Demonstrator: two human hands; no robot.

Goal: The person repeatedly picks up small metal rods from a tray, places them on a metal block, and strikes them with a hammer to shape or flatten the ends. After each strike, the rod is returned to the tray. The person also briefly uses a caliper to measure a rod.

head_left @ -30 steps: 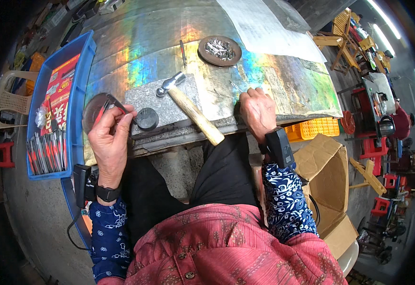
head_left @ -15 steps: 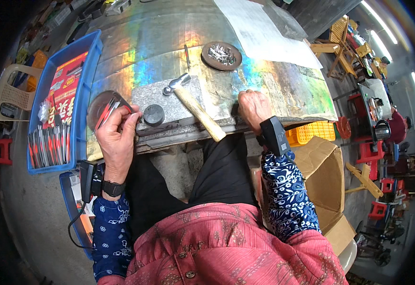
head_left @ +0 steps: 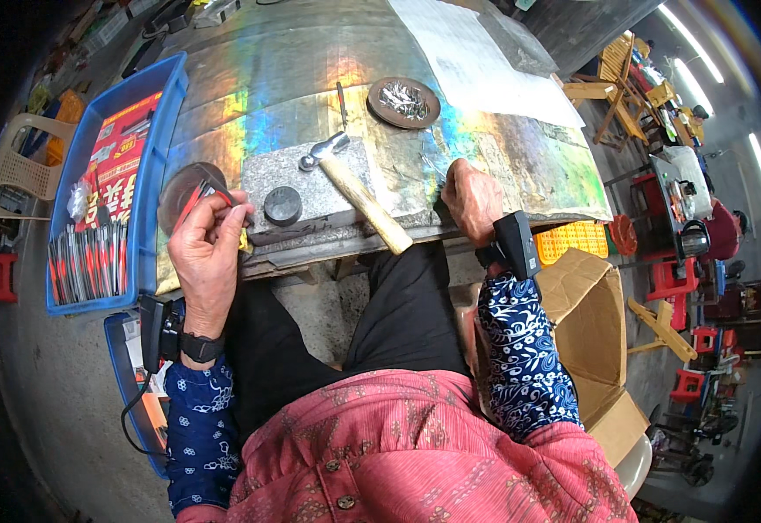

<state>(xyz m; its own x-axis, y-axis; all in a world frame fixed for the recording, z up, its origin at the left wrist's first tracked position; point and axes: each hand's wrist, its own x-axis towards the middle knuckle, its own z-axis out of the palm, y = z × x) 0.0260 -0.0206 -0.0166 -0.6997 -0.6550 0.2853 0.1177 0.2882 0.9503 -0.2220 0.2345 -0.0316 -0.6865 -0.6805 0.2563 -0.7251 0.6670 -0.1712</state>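
Pinches a thin red and black tool [head_left: 190,207] in the left hand [head_left: 204,257], near the table's [head_left: 298,74] left corner, likely for a steady hold. Rests the right hand [head_left: 476,205] well apart, at the same near edge, with fingers curled; cannot tell whether full or empty. Has a hammer [head_left: 363,202] across a gray stone block [head_left: 267,172], handle this way, perhaps for easy grabbing. Farther off, has shiny metal bits [head_left: 405,100] in a brown dish [head_left: 379,114], maybe to stop scattering.
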